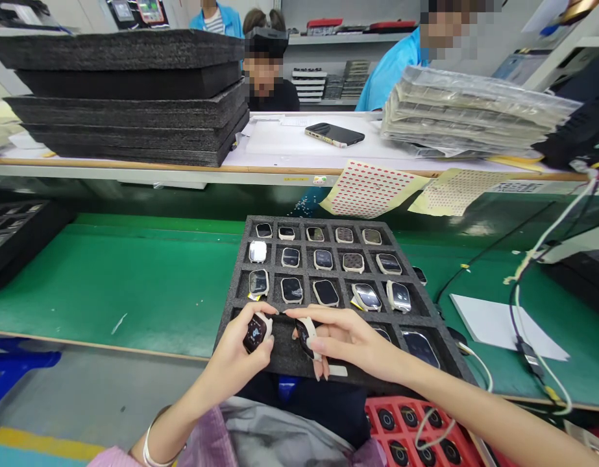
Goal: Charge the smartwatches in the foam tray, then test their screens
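The left hand (235, 366) curls its fingers closed around a dark-faced watch (255, 333), the right hand (350, 338) pinches a white-edged watch (305, 338), both over the near end of a black foam tray (231, 305) holding rows of other watches (323, 259), a red tray (401, 421) near right.

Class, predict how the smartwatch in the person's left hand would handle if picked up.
The smartwatch is probably stiff and dense, given its compact rigid case. Its glossy face looks slippery and possibly fragile. Its flat shape seems unlikely to roll.
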A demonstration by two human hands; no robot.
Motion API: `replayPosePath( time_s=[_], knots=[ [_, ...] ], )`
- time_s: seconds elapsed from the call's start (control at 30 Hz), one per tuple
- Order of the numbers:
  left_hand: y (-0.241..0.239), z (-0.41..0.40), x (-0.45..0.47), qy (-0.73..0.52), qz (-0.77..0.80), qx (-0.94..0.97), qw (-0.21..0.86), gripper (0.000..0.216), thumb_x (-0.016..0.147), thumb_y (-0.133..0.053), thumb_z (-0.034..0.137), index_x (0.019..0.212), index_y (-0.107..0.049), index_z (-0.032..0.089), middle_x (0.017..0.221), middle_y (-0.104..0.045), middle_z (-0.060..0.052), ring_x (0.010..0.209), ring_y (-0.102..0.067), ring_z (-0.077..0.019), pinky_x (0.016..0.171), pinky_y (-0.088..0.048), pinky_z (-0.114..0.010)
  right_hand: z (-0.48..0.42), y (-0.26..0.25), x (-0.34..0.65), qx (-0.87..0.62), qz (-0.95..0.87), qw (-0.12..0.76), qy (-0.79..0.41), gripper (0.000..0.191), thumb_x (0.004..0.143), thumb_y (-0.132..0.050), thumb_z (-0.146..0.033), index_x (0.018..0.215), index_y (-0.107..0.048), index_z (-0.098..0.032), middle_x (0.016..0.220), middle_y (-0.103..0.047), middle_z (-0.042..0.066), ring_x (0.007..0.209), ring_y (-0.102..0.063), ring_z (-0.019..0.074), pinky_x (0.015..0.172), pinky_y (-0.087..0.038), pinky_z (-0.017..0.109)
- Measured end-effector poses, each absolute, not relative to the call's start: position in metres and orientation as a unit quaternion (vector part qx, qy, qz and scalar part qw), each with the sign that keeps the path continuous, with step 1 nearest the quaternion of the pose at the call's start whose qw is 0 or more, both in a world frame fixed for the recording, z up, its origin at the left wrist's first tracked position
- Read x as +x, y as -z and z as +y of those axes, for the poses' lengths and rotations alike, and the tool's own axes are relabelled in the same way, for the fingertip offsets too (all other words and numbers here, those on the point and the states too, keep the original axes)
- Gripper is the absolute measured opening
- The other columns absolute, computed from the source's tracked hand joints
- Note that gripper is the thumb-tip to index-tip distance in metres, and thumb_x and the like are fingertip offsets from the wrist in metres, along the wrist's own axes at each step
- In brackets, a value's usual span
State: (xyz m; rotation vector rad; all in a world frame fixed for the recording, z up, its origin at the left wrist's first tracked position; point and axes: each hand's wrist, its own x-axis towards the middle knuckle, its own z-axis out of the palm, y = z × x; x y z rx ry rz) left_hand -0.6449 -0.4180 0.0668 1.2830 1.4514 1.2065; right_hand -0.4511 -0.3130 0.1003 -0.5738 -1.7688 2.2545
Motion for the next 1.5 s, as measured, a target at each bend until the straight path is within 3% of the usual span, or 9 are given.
replayPosePath(
  time_s=[0.17,0.53,0.9,1.13,1.33,1.5],
  knots=[
    [-0.066,-0.419,-0.644,-0.481,0.577,0.496,0.435,0.032,0.083,-0.053,0.019,0.115,-0.049,0.022,0.076,-0.049,0.003,0.058,-0.045,-0.0107,0.052,-0.036,-0.020,-0.312,-0.100,-0.450,-0.195,-0.609,0.105,-0.762,0.050,0.086,-0.065,-0.031,0.131,-0.051,-0.013,0.065,-0.064,0.000,0.055,-0.065,0.0131,0.055,-0.054,0.023],
    [-0.066,-0.419,-0.644,-0.483,0.573,0.509,0.423,0.029,0.081,-0.051,0.014,0.109,-0.050,0.023,0.078,-0.049,0.004,0.065,-0.048,-0.0115,0.062,-0.039,-0.021,-0.312,-0.098,-0.449,-0.193,-0.619,0.114,-0.753,0.049,0.087,-0.064,-0.032,0.130,-0.052,-0.014,0.065,-0.064,0.001,0.057,-0.066,0.0147,0.056,-0.055,0.025],
    [-0.066,-0.420,-0.645,-0.492,0.575,0.482,0.442,0.035,0.084,-0.053,0.020,0.118,-0.046,0.024,0.076,-0.046,0.005,0.050,-0.041,-0.0076,0.046,-0.035,-0.019,-0.311,-0.096,-0.448,-0.198,-0.632,0.116,-0.741,0.053,0.088,-0.063,-0.032,0.135,-0.047,-0.015,0.071,-0.064,0.002,0.060,-0.066,0.0146,0.059,-0.053,0.025],
    [-0.070,-0.419,-0.644,-0.483,0.581,0.471,0.456,0.029,0.085,-0.053,0.020,0.113,-0.048,0.022,0.071,-0.044,0.005,0.046,-0.037,-0.0060,0.041,-0.033,-0.016,-0.312,-0.098,-0.447,-0.194,-0.627,0.111,-0.746,0.052,0.089,-0.062,-0.034,0.135,-0.047,-0.014,0.069,-0.064,0.001,0.060,-0.066,0.0154,0.060,-0.053,0.026],
    [-0.067,-0.414,-0.644,-0.547,0.474,0.443,0.529,0.052,0.083,-0.059,0.025,0.131,-0.039,0.022,0.088,-0.051,-0.002,0.066,-0.054,-0.0129,0.057,-0.051,-0.023,-0.308,-0.094,-0.452,-0.176,-0.574,0.129,-0.789,0.052,0.088,-0.062,-0.036,0.134,-0.044,-0.018,0.108,-0.061,0.010,0.068,-0.067,0.0152,0.057,-0.054,0.025],
    [-0.071,-0.411,-0.647,-0.560,0.406,0.400,0.601,0.040,0.092,-0.044,0.026,0.131,-0.041,0.019,0.107,-0.056,-0.010,0.088,-0.059,-0.0209,0.069,-0.053,-0.032,-0.305,-0.089,-0.453,-0.188,-0.570,0.141,-0.788,0.052,0.085,-0.065,-0.033,0.130,-0.046,-0.018,0.096,-0.062,0.007,0.065,-0.067,0.0154,0.052,-0.052,0.022]
  ],
)
